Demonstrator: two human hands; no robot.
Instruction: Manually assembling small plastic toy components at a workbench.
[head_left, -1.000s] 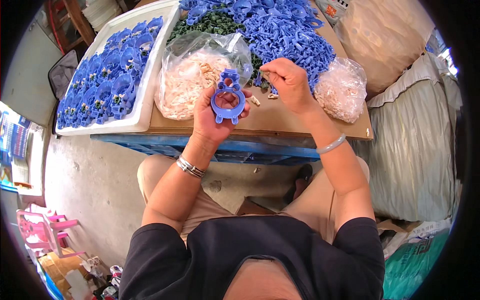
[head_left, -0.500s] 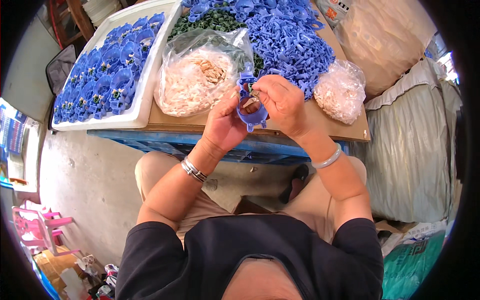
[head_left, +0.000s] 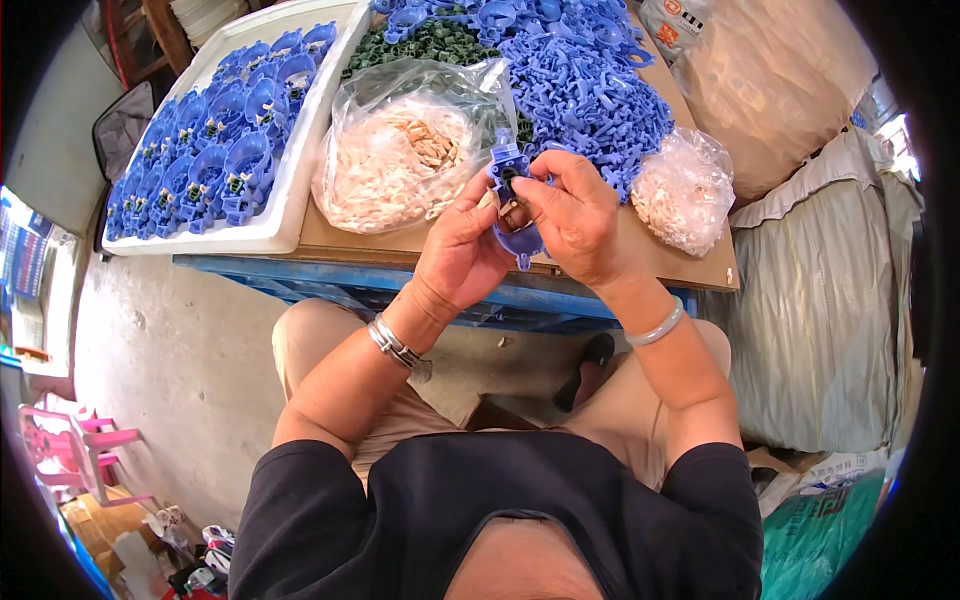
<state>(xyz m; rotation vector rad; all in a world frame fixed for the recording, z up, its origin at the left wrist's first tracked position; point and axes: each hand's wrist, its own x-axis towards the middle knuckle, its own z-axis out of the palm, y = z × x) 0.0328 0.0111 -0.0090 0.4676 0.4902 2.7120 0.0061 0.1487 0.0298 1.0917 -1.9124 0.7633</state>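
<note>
A blue plastic ring-shaped part (head_left: 521, 243) is held in the air between my hands, just over the table's near edge. My left hand (head_left: 463, 240) grips its left side, fingers wrapped round it. At the part's narrow upper end, my right hand (head_left: 580, 222) is closed, thumb and fingertips pressed against a small dark piece (head_left: 509, 180) there. Whether the right fingertips pinch that piece or the blue part itself is partly hidden. Right behind my hands lies an open clear bag (head_left: 405, 150) of small cream-coloured pieces.
On the left, a white foam tray (head_left: 290, 215) holds rows of blue parts (head_left: 205, 165). Heaps of dark green pieces (head_left: 425, 45) and blue pieces (head_left: 590, 100) cover the far table. A smaller clear bag (head_left: 682, 190) lies at right, beside large sacks (head_left: 810, 290).
The blue part has tilted and shifted slightly right in my hands. My right thumb and fingers have moved from the ring's upper edge to the narrow end, pressing at the dark piece.
</note>
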